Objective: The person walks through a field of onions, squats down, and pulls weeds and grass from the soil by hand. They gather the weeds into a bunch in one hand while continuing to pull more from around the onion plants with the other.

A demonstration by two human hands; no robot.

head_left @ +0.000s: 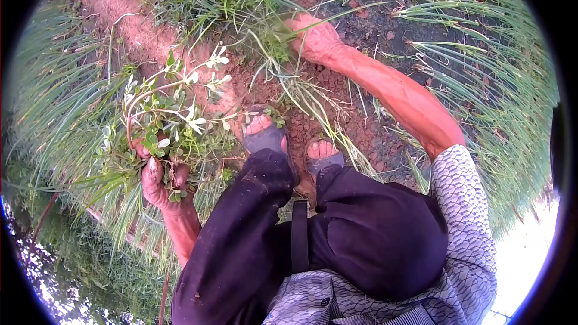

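My left hand (161,183) is closed around a bunch of pulled weeds (180,111), with reddish stems and small rounded leaves, some showing pale undersides. Long grass blades stick out of the same bunch. Farther forward, my right hand (316,39) is closed at the edge of a clump of fine green weeds (271,39) near the soil. Its fingertips are partly hidden among the thin stems. Loose, pale-rooted grass stems (316,105) lie just below that hand.
Rows of thin, onion-like leaves (475,42) grow on the right, and more such leaves (66,102) on the left. Reddish bare soil (355,126) runs between them. My sandalled feet (265,135) stand in this strip, below my bent knees.
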